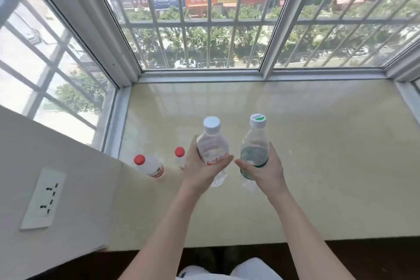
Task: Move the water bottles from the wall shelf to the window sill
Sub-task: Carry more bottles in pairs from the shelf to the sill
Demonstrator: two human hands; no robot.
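My left hand (200, 168) grips a clear bottle with a white cap and red lettering (211, 143), held over the beige window sill (318, 154). Beside it, my right hand (264, 169) grips a clear bottle with a green label and a white-and-green cap (254, 143). Two red-capped bottles stand on the sill at the left: one (148, 165) close to the wall, the other (180, 154) partly hidden behind my left hand. The wall shelf is out of view.
A white wall with a power socket (43, 199) borders the sill on the left. Barred windows (204, 29) close off the back and both sides. The sill's front edge (295, 242) drops to a dark floor near my legs.
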